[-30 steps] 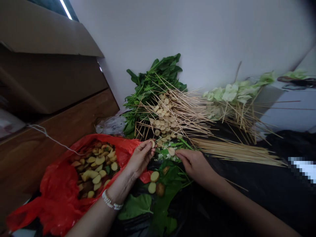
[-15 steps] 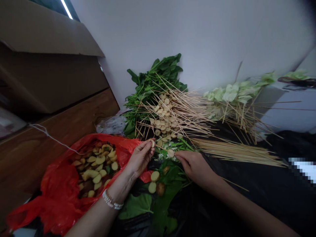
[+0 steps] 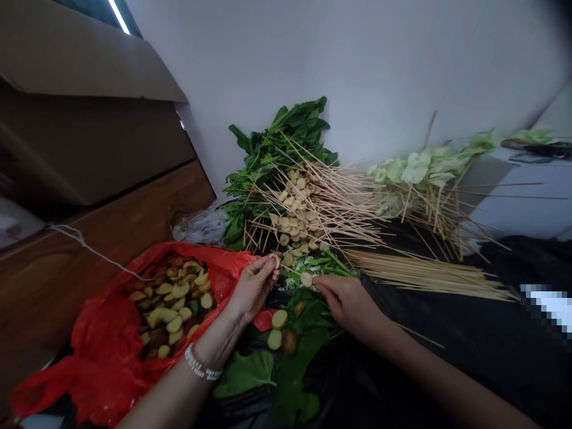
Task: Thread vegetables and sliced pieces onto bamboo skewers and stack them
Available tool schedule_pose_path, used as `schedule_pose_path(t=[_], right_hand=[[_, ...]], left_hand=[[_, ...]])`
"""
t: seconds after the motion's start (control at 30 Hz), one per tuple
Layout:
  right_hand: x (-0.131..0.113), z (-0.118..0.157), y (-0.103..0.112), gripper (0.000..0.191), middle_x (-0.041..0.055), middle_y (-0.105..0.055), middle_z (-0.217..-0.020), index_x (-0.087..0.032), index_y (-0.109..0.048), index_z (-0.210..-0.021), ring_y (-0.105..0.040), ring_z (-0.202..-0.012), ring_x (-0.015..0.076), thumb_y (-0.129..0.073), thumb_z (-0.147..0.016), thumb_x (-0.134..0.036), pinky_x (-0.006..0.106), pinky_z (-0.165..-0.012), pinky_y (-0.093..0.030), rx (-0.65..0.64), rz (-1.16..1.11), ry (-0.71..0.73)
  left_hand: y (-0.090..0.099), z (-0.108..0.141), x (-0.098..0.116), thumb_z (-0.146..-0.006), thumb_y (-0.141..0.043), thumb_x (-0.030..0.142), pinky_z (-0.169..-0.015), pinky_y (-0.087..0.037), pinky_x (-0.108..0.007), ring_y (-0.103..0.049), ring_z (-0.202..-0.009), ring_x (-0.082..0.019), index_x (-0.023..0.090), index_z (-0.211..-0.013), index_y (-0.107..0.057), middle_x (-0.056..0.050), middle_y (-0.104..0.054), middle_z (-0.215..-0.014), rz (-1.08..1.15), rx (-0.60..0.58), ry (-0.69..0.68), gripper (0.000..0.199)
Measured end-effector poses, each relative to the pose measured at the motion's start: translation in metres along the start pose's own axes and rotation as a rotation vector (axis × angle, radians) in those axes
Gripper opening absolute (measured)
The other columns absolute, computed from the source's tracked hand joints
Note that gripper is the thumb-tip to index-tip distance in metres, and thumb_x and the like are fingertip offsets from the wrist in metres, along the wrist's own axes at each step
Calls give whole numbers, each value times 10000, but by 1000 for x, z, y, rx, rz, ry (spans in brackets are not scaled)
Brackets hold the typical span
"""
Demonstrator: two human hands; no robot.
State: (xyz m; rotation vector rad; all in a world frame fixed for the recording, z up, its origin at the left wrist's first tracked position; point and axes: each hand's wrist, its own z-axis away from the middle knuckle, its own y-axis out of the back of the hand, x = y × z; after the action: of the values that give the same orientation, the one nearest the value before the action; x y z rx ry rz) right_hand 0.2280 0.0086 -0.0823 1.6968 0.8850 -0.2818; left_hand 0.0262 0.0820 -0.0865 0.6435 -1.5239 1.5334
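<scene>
Between finger and thumb, my left hand (image 3: pixel 255 287) pinches a potato slice (image 3: pixel 274 260) at the far end of a bamboo skewer (image 3: pixel 288 271). A second pale slice (image 3: pixel 306 279) sits on the same stick, close to the fingers of my right hand (image 3: pixel 346 298), which are closed around the skewer. Just below lie cut potato pieces (image 3: pixel 279 319) and a brown-skinned one (image 3: pixel 289 342) on large green leaves (image 3: pixel 297 381). Behind my hands is a heap of skewered potato slices (image 3: pixel 297 202), their sticks pointing mostly right.
An open red plastic bag (image 3: pixel 105 333) of potato pieces stands at left. Leafy greens (image 3: pixel 286 134) lean against the wall. Bare skewers (image 3: pixel 433 277) and skewered cabbage leaves (image 3: pixel 415 170) lie at right on black plastic (image 3: pixel 429 322). A cardboard box (image 3: pixel 98 137) stands upper left.
The slice near my right hand has shifted very slightly left and down along with that hand. Both hands keep their hold; the view has moved a little.
</scene>
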Motion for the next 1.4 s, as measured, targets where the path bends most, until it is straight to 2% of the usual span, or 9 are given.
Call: schedule_pose_path(t=[0.1, 0.2, 0.37, 0.53, 0.7, 0.93, 1.07, 1.2, 1.4], right_hand=[[3, 1, -4, 257, 58, -709, -847, -184, -669, -882, -652, -803, 187, -423, -955, -172, 275, -750, -448, -7, -2, -13], [4, 1, -5, 260, 65, -710, -856, -178, -664, -881, -655, -814, 193, -416, -959, -175, 283, -765, -450, 1, 13, -15], [2, 1, -3, 259, 59, -708, -859, -195, -662, -896, -655, -822, 186, -412, -961, -176, 270, -764, -453, 5, 31, 9], [0, 3, -6, 260, 53, -704, -844, -210, -652, -883, -650, -797, 174, -406, -954, -163, 253, -742, -449, 24, 75, 18], [0, 6, -12, 254, 72, -703, -892, -196, -643, -918, -645, -846, 193, -393, -956, -164, 274, -778, -445, 40, 78, 34], [-5, 6, -14, 257, 42, -661, -745, -187, -616, -814, -605, -683, 162, -400, -951, -169, 250, -657, -414, 64, -36, 19], [-6, 5, -14, 258, 48, -669, -772, -192, -616, -820, -616, -714, 168, -393, -945, -159, 253, -664, -411, 68, -5, 15], [-7, 5, -13, 260, 28, -658, -704, -198, -605, -774, -602, -648, 153, -407, -938, -155, 244, -627, -404, 48, -27, 7], [-7, 6, -13, 257, 51, -679, -783, -197, -609, -833, -625, -728, 166, -383, -943, -144, 249, -668, -418, 23, 47, 9]], left_hand=[[0, 0, -5, -537, -921, 290, -545, -471, -106, -549, -575, -27, 108, -866, -760, 6, -661, -726, -34, 9, -5, 409], [-1, 2, -5, -578, -902, 326, -547, -449, -118, -529, -572, -34, 117, -890, -741, 10, -636, -694, -63, -6, -3, 409], [-6, 8, -1, -769, -753, 428, -486, -370, -153, -456, -532, -55, 128, -1022, -660, 18, -571, -655, -128, -180, 57, 404], [-6, 10, -8, -860, -591, 548, -441, -265, -181, -355, -481, -64, 177, -829, -522, 52, -483, -600, -289, -207, -91, 379], [1, 8, -15, -907, -509, 549, -465, -267, -207, -350, -504, -81, 192, -803, -471, 55, -467, -608, -419, -222, -150, 374], [1, 10, -18, -900, -498, 578, -471, -253, -218, -318, -511, -88, 197, -763, -440, 65, -412, -586, -440, -213, -133, 408], [-4, 14, -17, -891, -519, 571, -469, -252, -223, -313, -513, -89, 201, -736, -422, 65, -397, -586, -448, -198, -147, 414], [-6, 16, -17, -871, -549, 580, -462, -246, -228, -314, -509, -90, 204, -721, -419, 65, -392, -583, -452, -193, -157, 425], [-7, 16, -22, -859, -554, 596, -447, -223, -225, -288, -489, -82, 205, -697, -403, 71, -370, -565, -413, -202, -125, 449]])
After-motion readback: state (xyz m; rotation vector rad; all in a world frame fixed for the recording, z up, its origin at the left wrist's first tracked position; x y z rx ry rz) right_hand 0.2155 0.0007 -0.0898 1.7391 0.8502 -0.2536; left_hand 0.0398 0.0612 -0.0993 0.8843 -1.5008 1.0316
